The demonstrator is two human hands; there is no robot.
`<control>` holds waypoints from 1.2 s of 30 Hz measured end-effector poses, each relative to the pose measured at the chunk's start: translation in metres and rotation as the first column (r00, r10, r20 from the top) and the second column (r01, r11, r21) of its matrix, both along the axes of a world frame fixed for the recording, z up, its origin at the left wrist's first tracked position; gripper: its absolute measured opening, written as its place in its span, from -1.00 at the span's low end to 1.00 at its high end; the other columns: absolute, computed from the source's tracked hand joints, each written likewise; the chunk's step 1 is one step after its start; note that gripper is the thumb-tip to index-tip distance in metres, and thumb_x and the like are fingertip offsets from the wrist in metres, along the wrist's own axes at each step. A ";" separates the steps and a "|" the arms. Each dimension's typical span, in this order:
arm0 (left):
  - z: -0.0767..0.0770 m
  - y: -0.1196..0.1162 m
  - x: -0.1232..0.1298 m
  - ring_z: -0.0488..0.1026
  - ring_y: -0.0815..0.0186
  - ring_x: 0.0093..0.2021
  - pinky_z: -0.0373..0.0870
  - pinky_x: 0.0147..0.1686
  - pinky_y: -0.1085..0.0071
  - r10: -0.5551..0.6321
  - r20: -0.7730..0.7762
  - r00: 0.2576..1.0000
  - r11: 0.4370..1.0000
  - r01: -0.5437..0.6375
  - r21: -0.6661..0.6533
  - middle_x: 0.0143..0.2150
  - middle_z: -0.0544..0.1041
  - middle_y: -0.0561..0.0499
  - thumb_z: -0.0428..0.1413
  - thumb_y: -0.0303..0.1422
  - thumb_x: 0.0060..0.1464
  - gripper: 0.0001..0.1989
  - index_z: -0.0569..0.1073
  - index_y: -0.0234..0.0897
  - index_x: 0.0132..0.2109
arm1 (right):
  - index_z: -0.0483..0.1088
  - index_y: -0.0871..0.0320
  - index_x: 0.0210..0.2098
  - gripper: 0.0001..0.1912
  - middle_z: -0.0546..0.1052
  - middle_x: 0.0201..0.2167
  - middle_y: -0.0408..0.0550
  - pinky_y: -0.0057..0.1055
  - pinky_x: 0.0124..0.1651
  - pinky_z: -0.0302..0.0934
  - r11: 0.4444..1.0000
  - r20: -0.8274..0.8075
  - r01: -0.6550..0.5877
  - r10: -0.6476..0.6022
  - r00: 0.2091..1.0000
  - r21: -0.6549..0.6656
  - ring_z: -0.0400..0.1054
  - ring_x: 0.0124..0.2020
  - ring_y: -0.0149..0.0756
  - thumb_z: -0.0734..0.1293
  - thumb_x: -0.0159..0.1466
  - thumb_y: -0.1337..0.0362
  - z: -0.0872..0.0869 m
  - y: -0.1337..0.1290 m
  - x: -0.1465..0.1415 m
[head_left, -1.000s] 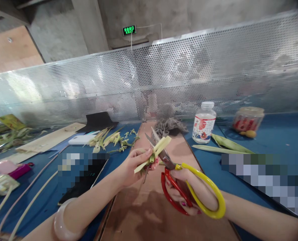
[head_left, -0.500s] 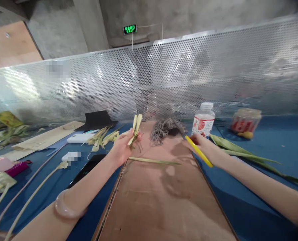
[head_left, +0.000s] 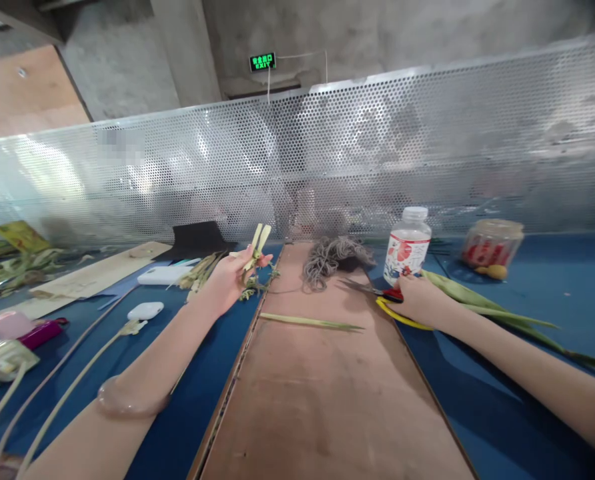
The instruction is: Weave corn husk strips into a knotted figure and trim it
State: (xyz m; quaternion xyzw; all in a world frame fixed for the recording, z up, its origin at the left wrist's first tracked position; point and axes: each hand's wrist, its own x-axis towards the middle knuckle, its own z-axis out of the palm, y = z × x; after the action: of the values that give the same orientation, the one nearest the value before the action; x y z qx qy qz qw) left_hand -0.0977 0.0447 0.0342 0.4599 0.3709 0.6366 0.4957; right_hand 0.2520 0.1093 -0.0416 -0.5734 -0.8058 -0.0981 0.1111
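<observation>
My left hand (head_left: 230, 280) pinches a small knotted piece of pale green leaf (head_left: 258, 245), its split ends pointing up, left of the wooden board (head_left: 327, 393). On the right, my right hand (head_left: 417, 297) is closed around the red handle of a pair of scissors (head_left: 365, 288), whose blades point left over the board's edge. A yellow ring (head_left: 402, 319) lies just below that hand. One narrow green leaf strip (head_left: 310, 322) rests across the board. Behind it sits a tangle of grey cord (head_left: 330, 260).
A clear bottle with a floral label (head_left: 407, 243) stands behind my right hand, with a jar (head_left: 492, 248) farther right. Long green leaves (head_left: 502, 315) lie by my right forearm. At left are a white case (head_left: 146, 311), cables and a black sheet (head_left: 200, 241).
My left hand has shifted left and slightly up with the leaf piece. My right hand has moved right, and the scissors now show in it. The yellow ring has dropped lower.
</observation>
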 end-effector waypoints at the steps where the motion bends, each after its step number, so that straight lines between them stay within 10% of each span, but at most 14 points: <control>1: -0.001 -0.004 0.006 0.51 0.24 -0.15 0.42 -0.18 0.45 -0.021 0.000 1.000 1.000 0.021 -0.008 -0.40 0.52 -0.08 0.16 -0.35 0.05 -0.83 0.50 -0.42 -0.39 | 0.40 0.24 -0.41 -0.73 0.50 -0.35 0.19 -0.19 -0.13 0.19 1.000 -0.020 -0.022 0.021 1.000 -0.023 0.38 -0.24 0.01 0.29 0.09 0.12 0.002 -0.001 -0.001; 5: -0.009 -0.023 0.034 0.51 0.25 -0.24 0.45 -0.17 0.33 -0.254 0.036 0.966 0.959 0.257 -0.124 -0.41 0.50 -0.06 0.14 -0.30 0.08 -0.79 0.50 -0.41 -0.36 | 0.44 0.23 -0.33 -0.81 0.50 -0.26 0.13 -0.19 0.00 0.16 0.979 -0.302 -0.193 0.205 0.931 0.070 0.35 -0.15 -0.08 0.22 0.16 0.29 0.016 -0.023 -0.019; 10: -0.024 -0.049 0.066 0.47 0.31 -0.33 0.41 -0.18 0.34 -0.511 0.055 0.858 0.841 0.512 -0.173 -0.46 0.47 -0.04 0.16 -0.26 0.06 -0.76 0.51 -0.40 -0.38 | 0.44 0.07 -0.17 -0.76 0.50 -0.18 -0.02 -0.31 -0.17 0.27 0.862 -0.794 -0.504 0.340 0.504 0.050 0.37 -0.22 -0.25 0.23 0.25 0.16 0.035 -0.088 -0.064; 18: -0.032 -0.062 0.077 0.46 0.41 -0.37 0.35 -0.31 0.50 -0.620 0.023 0.784 0.751 0.602 -0.271 -0.33 0.51 -0.10 0.12 -0.29 0.10 -0.78 0.53 -0.40 -0.25 | 0.37 0.10 -0.18 -0.75 0.47 -0.38 -0.11 -0.36 -0.22 0.29 0.645 -0.994 -0.760 0.008 0.112 -0.080 0.38 -0.32 -0.34 0.28 0.23 0.10 0.034 -0.127 -0.083; 25: -0.035 -0.063 0.079 0.48 0.37 -0.35 0.37 -0.24 0.44 -0.649 0.032 0.760 0.705 0.617 -0.349 -0.34 0.51 -0.09 0.16 -0.31 0.05 -0.78 0.53 -0.40 -0.23 | 0.37 0.11 -0.09 -0.67 0.48 -0.39 -0.16 -0.36 -0.22 0.32 0.572 -0.997 -0.819 -0.076 -0.005 -0.040 0.40 -0.38 -0.40 0.38 0.15 0.20 0.029 -0.121 -0.082; 36: -0.031 -0.071 0.088 0.46 0.40 -0.35 0.35 -0.27 0.48 -0.581 -0.089 0.809 0.786 0.529 -0.321 -0.36 0.51 -0.03 0.17 -0.27 0.04 -0.80 0.50 -0.36 -0.28 | 0.44 0.15 -0.35 -0.88 0.50 -0.47 -0.15 -0.43 -0.35 0.35 0.665 -0.998 -0.746 0.062 0.007 0.036 0.43 -0.46 -0.41 0.40 0.14 0.25 0.031 -0.122 -0.079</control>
State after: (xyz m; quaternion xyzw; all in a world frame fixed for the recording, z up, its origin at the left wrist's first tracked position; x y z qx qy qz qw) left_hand -0.0099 -0.0266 0.0028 0.5300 0.3489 0.3578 0.6850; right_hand 0.1729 -0.0132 -0.0109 -0.2205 -0.6615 0.5505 0.4590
